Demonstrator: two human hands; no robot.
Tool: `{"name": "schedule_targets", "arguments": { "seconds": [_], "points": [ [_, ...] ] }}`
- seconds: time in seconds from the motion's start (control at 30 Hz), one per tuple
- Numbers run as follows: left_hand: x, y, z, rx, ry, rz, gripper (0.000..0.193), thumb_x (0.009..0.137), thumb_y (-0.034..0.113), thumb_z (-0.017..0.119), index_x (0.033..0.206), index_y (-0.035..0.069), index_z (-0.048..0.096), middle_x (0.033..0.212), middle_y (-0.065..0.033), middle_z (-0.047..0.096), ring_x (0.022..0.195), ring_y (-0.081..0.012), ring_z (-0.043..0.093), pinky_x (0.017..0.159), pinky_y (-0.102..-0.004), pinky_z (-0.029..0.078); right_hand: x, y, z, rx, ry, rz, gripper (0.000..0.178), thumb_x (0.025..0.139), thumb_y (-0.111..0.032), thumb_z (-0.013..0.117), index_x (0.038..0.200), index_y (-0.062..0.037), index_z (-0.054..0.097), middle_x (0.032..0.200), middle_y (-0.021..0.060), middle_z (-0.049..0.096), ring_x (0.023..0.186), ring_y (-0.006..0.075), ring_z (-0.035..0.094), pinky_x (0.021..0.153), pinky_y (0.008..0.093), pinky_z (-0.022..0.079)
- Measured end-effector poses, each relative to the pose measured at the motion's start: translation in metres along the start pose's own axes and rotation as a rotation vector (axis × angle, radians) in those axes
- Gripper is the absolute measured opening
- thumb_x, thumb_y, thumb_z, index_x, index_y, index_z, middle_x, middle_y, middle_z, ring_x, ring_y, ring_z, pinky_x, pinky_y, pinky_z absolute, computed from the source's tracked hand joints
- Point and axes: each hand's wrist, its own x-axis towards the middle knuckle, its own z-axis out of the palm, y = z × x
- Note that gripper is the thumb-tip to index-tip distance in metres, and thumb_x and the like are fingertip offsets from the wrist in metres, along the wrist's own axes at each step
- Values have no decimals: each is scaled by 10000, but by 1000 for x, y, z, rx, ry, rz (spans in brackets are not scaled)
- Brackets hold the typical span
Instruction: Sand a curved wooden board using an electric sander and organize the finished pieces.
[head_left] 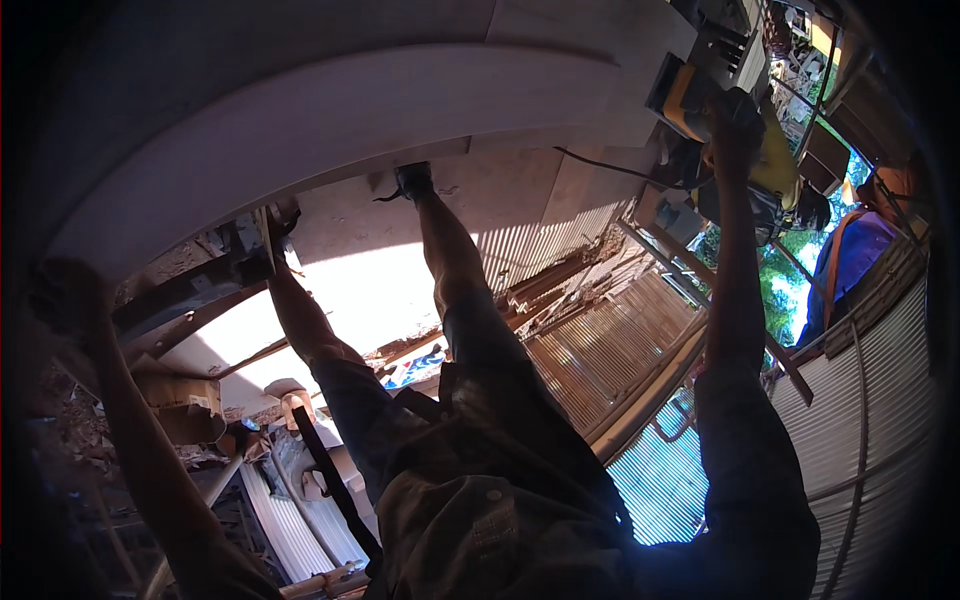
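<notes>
A large pale board (360,110) with a curved near edge spans the upper part of the head view. At its right end, my right hand (735,125) is closed round a power tool (683,97) with a dark body and an orange-yellow band, which looks like a sander. The tool lies against the board's right part; its underside is hidden. Far to the left, my left hand (68,295) is at the board's left end, in deep shadow. Its fingers are too dark to make out.
A dark cord (610,170) runs below the board toward the right. My feet stand on sunlit sheets (350,260) underneath. A dark beam (190,295) lies below the board at left. Corrugated sheets (660,470), slatted panels (620,340) and a yellow shape (778,160) are nearby.
</notes>
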Motion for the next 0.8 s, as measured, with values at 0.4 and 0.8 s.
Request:
{"name": "schedule_targets", "arguments": {
  "seconds": [0.4, 0.8],
  "points": [
    [152, 272, -346, -759, -47, -505, 648, 914, 567, 179, 1423, 168, 230, 1423, -266, 182, 1290, -503, 188, 954, -690, 180, -104, -47, -54, 226, 125, 26, 581, 677, -268, 762, 1153, -60, 502, 1053, 117, 561, 997, 253, 560, 856, 376, 442],
    [200, 288, -370, -706, -20, -436, 618, 913, 533, 143, 1361, 158, 345, 1308, -251, 341, 1231, -411, 326, 906, -680, 218, -162, -139, -20, 377, 104, -15, 883, 555, -274, 793, 1276, -53, 333, 1030, 170, 451, 861, 314, 588, 608, 390, 560]
  ]
}}
